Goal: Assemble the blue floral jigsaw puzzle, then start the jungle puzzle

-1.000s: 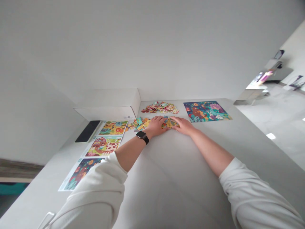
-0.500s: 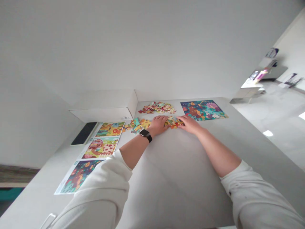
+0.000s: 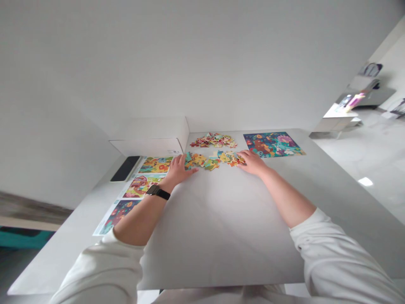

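My left hand [image 3: 179, 169], with a black watch [image 3: 158, 192] at its wrist, rests at the left end of a spread of yellow and teal jigsaw pieces [image 3: 200, 159]. Its thumb stands apart from the fingers, and the fingertips reach the pieces' edge. At the right end of that spread, my right hand [image 3: 252, 162] touches the heaped pieces [image 3: 230, 158] with its fingers apart; part of the heap is hidden under it. Behind lies a second pile of reddish jigsaw pieces [image 3: 213, 140]. A completed dark blue puzzle [image 3: 274, 144] lies flat behind my right hand.
A sheet with three pictures [image 3: 138, 185] lies at the left, partly under my left arm. Beside it is a black phone-like slab [image 3: 125, 169]. A white box [image 3: 147, 145] stands against the wall. A low white stand [image 3: 337, 118] is off to the right.
My left hand has moved left from the middle of the pieces to their left end, uncovering the yellow and teal pieces. My right hand stays by the right heap. The view has shifted slightly.
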`<action>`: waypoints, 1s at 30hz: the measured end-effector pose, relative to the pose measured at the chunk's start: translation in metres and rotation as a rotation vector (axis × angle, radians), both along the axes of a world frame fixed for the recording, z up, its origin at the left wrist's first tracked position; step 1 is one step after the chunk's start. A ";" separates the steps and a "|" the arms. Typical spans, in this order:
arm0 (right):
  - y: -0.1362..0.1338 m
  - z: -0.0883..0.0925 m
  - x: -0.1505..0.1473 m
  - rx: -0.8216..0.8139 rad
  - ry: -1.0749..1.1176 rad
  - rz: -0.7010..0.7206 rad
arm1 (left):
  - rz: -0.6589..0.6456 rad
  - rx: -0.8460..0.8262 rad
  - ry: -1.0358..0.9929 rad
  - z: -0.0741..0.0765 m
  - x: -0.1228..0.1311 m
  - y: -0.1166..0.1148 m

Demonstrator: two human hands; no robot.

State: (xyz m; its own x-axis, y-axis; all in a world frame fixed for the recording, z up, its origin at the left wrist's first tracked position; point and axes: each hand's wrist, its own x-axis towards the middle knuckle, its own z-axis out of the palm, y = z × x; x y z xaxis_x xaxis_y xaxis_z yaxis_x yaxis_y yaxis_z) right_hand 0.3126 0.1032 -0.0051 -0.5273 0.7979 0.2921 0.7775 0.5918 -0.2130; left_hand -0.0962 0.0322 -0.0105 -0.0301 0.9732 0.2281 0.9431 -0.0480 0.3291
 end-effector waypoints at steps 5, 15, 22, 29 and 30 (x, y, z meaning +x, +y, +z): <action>-0.017 -0.004 0.000 0.064 0.045 -0.004 | -0.026 0.011 -0.127 -0.005 0.002 -0.006; -0.047 -0.005 -0.005 0.118 0.090 -0.046 | 0.098 -0.015 -0.248 0.006 -0.013 -0.012; -0.054 -0.005 -0.018 0.099 0.062 -0.073 | 0.085 -0.057 -0.048 0.012 -0.014 -0.012; -0.051 -0.010 -0.005 0.097 0.074 -0.086 | 0.150 -0.141 0.049 0.018 -0.026 -0.014; -0.050 -0.011 -0.004 0.096 0.075 -0.093 | 0.148 -0.133 0.042 0.019 -0.028 -0.013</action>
State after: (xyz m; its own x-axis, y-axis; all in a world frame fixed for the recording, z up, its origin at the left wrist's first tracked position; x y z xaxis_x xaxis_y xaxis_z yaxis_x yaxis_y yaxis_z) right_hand 0.3086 0.0536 -0.0162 -0.4265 0.8087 0.4051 0.8135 0.5387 -0.2190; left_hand -0.1239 0.0188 0.0085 -0.1679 0.9806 0.1015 0.9496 0.1332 0.2838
